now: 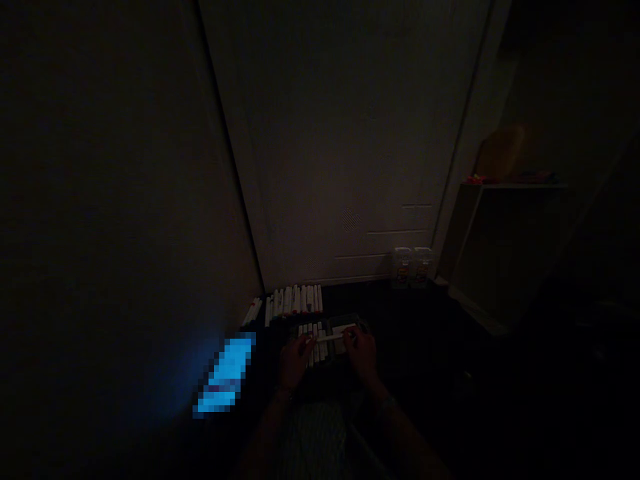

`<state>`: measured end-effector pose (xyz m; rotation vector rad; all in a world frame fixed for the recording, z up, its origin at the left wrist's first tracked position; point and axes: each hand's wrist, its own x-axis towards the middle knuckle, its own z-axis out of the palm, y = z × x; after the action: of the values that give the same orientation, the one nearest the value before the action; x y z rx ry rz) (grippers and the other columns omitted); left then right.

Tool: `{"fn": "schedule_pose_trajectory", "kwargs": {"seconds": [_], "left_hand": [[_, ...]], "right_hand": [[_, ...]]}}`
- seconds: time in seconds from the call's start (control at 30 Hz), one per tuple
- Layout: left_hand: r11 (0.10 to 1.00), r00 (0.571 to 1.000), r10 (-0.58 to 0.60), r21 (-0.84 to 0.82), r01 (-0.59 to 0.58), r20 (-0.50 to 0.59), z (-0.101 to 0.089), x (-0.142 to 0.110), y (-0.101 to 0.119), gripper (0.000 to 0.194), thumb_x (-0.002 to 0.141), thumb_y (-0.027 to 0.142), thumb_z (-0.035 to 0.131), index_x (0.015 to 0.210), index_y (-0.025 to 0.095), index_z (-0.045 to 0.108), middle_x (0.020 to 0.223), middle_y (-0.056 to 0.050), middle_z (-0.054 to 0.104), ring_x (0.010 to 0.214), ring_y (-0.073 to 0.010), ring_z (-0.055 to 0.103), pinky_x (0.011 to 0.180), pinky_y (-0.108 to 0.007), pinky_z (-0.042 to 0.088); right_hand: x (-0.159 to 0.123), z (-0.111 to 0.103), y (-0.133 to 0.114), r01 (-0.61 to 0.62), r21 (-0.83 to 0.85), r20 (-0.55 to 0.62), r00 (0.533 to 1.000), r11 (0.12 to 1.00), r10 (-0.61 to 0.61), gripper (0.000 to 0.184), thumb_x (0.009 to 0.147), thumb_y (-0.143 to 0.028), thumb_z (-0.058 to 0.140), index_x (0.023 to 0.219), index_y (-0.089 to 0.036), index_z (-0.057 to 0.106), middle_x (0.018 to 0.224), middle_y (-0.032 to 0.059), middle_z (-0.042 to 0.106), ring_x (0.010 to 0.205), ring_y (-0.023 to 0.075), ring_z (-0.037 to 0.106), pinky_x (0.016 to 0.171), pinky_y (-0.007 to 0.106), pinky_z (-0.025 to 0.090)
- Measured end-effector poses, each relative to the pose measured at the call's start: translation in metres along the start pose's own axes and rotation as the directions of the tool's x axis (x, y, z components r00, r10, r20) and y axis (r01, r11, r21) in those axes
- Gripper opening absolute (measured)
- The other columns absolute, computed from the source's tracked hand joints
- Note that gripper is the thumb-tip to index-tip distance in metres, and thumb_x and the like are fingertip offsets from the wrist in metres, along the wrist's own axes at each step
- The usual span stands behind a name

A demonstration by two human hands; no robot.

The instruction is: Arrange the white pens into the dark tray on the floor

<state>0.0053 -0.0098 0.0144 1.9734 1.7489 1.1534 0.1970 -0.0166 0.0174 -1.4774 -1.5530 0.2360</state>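
In dim light, a white marker (329,338) is stretched level between my two hands. My left hand (295,359) pinches its left end, and my right hand (361,350) has its fingers closed at the other end. Beneath them lies an open dark case (327,325), with several white markers (309,330) standing side by side in its left part. A pale flat piece (342,330) shows in the right part, partly covered by my right hand. Beyond the case, a row of white markers (295,300) lies on the dark floor.
A few more markers (253,311) lie by the left wall. At far left glows a blurred-out bright screen (226,375). Two clear containers (412,267) stand against the pale panel (350,167) at the back. A low shelf unit (480,247) rises on the right.
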Motion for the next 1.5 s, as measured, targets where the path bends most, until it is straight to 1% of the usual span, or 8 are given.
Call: {"fn": "schedule_pose_trajectory", "kwargs": {"seconds": [0.23, 0.43, 0.57, 0.73, 0.9, 1.03, 1.17, 1.5], "left_hand": [[0.999, 1.0, 0.019, -0.029, -0.019, 0.005, 0.001, 0.001, -0.002, 0.038, 0.081, 0.05, 0.04, 0.088, 0.021, 0.064, 0.077, -0.002, 0.066, 0.069, -0.0137, 0.059, 0.062, -0.022, 0.041], [1.0, 1.0, 0.012, 0.007, -0.012, -0.001, 0.003, 0.001, -0.005, 0.04, 0.081, 0.051, 0.039, 0.089, 0.02, 0.064, 0.076, -0.002, 0.066, 0.067, -0.0136, 0.058, 0.061, -0.022, 0.04], [1.0, 1.0, 0.017, 0.01, -0.017, -0.014, 0.004, 0.001, -0.005, 0.04, 0.081, 0.05, 0.039, 0.09, 0.021, 0.065, 0.077, -0.003, 0.066, 0.07, -0.0141, 0.058, 0.063, -0.023, 0.04], [1.0, 1.0, -0.002, 0.016, 0.002, 0.02, 0.002, 0.001, -0.004, 0.041, 0.082, 0.051, 0.038, 0.09, 0.02, 0.064, 0.076, -0.003, 0.065, 0.068, -0.014, 0.057, 0.062, -0.023, 0.04], [1.0, 1.0, 0.019, -0.023, -0.019, 0.01, 0.003, 0.0, -0.005, 0.04, 0.082, 0.05, 0.039, 0.093, 0.02, 0.063, 0.078, -0.002, 0.065, 0.068, -0.0131, 0.057, 0.064, -0.022, 0.04], [1.0, 1.0, 0.003, 0.004, -0.003, -0.004, 0.005, 0.001, -0.008, 0.041, 0.081, 0.051, 0.039, 0.091, 0.02, 0.064, 0.075, -0.002, 0.065, 0.067, -0.0131, 0.056, 0.062, -0.022, 0.04], [0.999, 1.0, 0.025, 0.025, -0.025, 0.002, 0.006, 0.002, -0.01, 0.041, 0.082, 0.051, 0.038, 0.092, 0.02, 0.063, 0.075, -0.002, 0.064, 0.068, -0.013, 0.056, 0.063, -0.022, 0.039], [1.0, 1.0, 0.015, 0.011, -0.015, 0.003, 0.004, 0.001, -0.005, 0.04, 0.081, 0.051, 0.039, 0.093, 0.021, 0.064, 0.077, -0.003, 0.065, 0.07, -0.0139, 0.058, 0.064, -0.023, 0.04]], "right_hand": [[-0.001, 0.0, 0.0, 0.025, -0.005, 0.006, 1.0, 1.0, -0.025, 0.025, 0.086, -0.033, 0.042, 0.087, -0.022, 0.064, 0.068, -0.0015, 0.063, 0.061, 0.0111, 0.053, 0.067, 0.022, 0.031], [0.0, 0.003, 0.002, 0.034, -0.011, -0.001, 0.999, 0.999, -0.034, 0.024, 0.086, -0.033, 0.043, 0.087, -0.021, 0.064, 0.07, -0.0012, 0.064, 0.063, 0.011, 0.054, 0.069, 0.023, 0.03], [0.0, 0.002, 0.001, 0.019, -0.018, 0.004, 1.0, 1.0, -0.019, 0.024, 0.085, -0.033, 0.044, 0.086, -0.021, 0.065, 0.07, -0.0009, 0.064, 0.063, 0.0113, 0.054, 0.067, 0.022, 0.03], [0.0, 0.002, 0.001, 0.008, -0.001, -0.004, 1.0, 1.0, -0.008, 0.025, 0.086, -0.035, 0.043, 0.086, -0.022, 0.065, 0.068, -0.0009, 0.063, 0.063, 0.0117, 0.053, 0.066, 0.022, 0.031], [-0.001, 0.003, 0.002, -0.004, 0.022, -0.004, 1.0, 1.0, 0.004, 0.026, 0.086, -0.037, 0.044, 0.086, -0.022, 0.064, 0.067, -0.0015, 0.062, 0.062, 0.0115, 0.053, 0.066, 0.022, 0.031], [-0.001, 0.004, 0.003, 0.025, 0.012, -0.005, 1.0, 1.0, -0.025, 0.022, 0.085, -0.035, 0.045, 0.087, -0.023, 0.064, 0.069, -0.0021, 0.063, 0.063, 0.0111, 0.053, 0.067, 0.022, 0.03], [-0.001, 0.006, 0.005, 0.028, -0.002, -0.004, 1.0, 1.0, -0.028, 0.022, 0.085, -0.033, 0.045, 0.087, -0.022, 0.064, 0.072, -0.0017, 0.063, 0.066, 0.0114, 0.054, 0.07, 0.023, 0.031], [-0.001, 0.005, 0.003, 0.015, 0.0, 0.0, 1.0, 1.0, -0.015, 0.021, 0.083, -0.032, 0.047, 0.084, -0.021, 0.064, 0.071, -0.0011, 0.064, 0.063, 0.0113, 0.054, 0.069, 0.023, 0.031]]}}
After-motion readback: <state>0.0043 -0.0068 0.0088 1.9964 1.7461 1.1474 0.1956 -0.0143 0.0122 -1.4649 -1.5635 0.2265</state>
